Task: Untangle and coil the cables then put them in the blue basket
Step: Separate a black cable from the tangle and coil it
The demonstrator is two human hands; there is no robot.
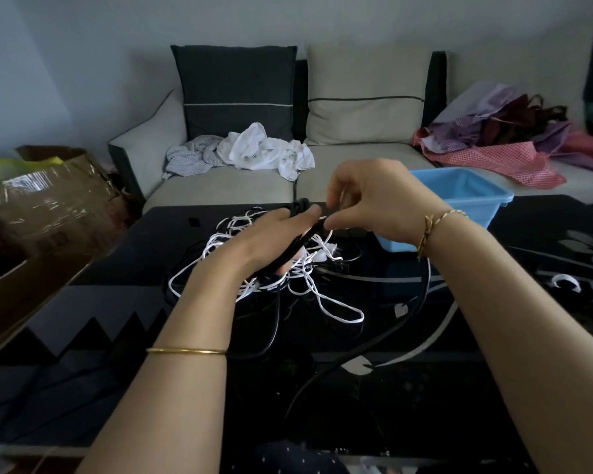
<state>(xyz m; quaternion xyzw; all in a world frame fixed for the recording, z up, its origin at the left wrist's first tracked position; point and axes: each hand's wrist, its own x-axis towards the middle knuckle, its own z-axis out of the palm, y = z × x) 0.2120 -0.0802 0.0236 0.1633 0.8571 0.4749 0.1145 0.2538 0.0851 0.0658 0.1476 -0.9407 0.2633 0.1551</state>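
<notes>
Head view: my left hand (271, 242) grips a folded bundle of black cable (301, 241) above the dark glass table (425, 412), while my right hand (374, 196) pinches the same cable at the bundle's upper end. One black strand trails toward the table's near edge. A tangle of white cable (322, 299) lies beneath my hands. The blue basket (466, 191) stands on the table's far side, just behind my right wrist, before the sofa (220, 186).
</notes>
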